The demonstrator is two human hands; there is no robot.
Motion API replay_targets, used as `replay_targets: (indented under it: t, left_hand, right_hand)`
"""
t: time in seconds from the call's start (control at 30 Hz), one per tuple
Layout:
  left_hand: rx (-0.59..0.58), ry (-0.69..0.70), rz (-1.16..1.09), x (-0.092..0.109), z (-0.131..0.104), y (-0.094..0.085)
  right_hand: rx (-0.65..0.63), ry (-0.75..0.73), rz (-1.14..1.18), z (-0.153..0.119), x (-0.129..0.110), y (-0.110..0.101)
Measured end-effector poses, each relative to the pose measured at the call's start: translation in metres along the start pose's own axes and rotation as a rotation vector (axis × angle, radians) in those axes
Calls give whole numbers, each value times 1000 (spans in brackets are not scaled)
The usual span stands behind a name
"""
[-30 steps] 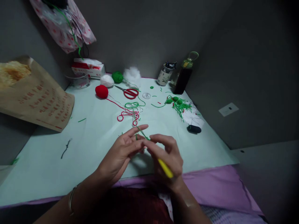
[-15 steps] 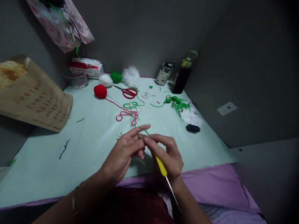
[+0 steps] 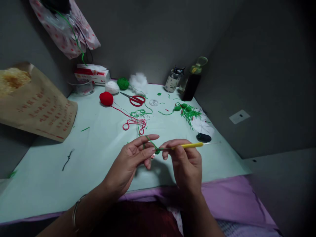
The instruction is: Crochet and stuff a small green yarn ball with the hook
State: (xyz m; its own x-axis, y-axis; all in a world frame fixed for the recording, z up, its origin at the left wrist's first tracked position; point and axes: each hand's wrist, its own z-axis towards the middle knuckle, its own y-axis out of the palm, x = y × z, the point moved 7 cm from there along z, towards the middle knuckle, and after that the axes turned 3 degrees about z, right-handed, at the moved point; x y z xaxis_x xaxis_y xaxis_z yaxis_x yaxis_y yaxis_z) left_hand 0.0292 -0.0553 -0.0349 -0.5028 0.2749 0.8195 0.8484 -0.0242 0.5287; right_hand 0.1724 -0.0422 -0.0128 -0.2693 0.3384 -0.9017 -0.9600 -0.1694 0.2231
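Observation:
A small piece of green crochet is pinched between the thumb and fingers of my left hand. Green yarn runs over my raised left index finger down to the piece. My right hand grips a crochet hook by its yellow handle, which lies almost level. Its thin metal shaft meets the green piece, but the hook's tip is too small to make out. Behind my hands lie loops of green yarn and red yarn.
Red-handled scissors lie near a red yarn ball, a white ball and a green ball. A paper bag leans at left. A bottle, pen cup and green crocheted pieces are at right.
The crochet hook has swung from steeply slanted to nearly level, its handle end now pointing right. My right hand has turned and shifted slightly right, and the green piece shows more clearly.

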Motion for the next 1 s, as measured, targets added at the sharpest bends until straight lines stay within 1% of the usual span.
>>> replay_targets:
  t: [0.07,0.1,0.17,0.23,0.3,0.33,0.37,0.4,0.47,0.53,0.6,0.67,0.73,0.8,0.87,0.9,0.93,1.0]
  left_hand:
    - [15,13,20,2,0,-3]
    - [34,32,43,4,0,-5]
    - [77,82,108,7,0,-9]
    - [103,119,152,8,-1,-12]
    - [92,110,121,6,-1,-13]
    - [71,79,81,3,0,-12]
    - [44,35,32,1,0,-10]
    - [16,-16,-17,-2,0,-9]
    - [-22,-90,-89,-5,-1,-6]
    - [-21,-85,-102,-3,-1,-5]
    - [-20,-42,-58,-1,-1,-5]
    - [-25,1,9,0,-1,-3]
    - [-18,38,62,0,-1,-3]
    - [8,57,64,-1,-1,-4]
    - [6,25,0,-4,0,-3]
    - [-4,-8,-46,-7,1,-3]
    - [-13,-44,-93,-9,1,-3]
    - [-6,-88,-165,-10,3,-5]
  right_hand:
    - [-10,-25,-53,-2,-4,-1]
    - [-10,-73,-131,-4,-9,-1]
    - [-40,-234,-358,-10,-21,3]
    - [-142,-427,-621,-18,-30,16]
    - [-235,-565,-817,-25,-31,27]
    - [-250,-597,-859,-26,-30,29]
    - [-236,-598,-846,-25,-30,28]
    - [-193,-566,-780,-23,-30,25]
    - [-76,-424,-537,-14,-27,12]
    - [14,-248,-280,-7,-18,2]
    - [13,-157,-152,-3,-12,2]
    - [-49,-164,-180,-3,-11,8]
    - [-95,-253,-289,-7,-15,13]
    - [-111,-371,-467,-14,-20,17]
    - [-122,-472,-658,-19,-24,21]
    - [-129,-500,-711,-21,-25,22]
    - [-121,-500,-713,-20,-26,21]
    - [-48,-421,-557,-14,-26,12]
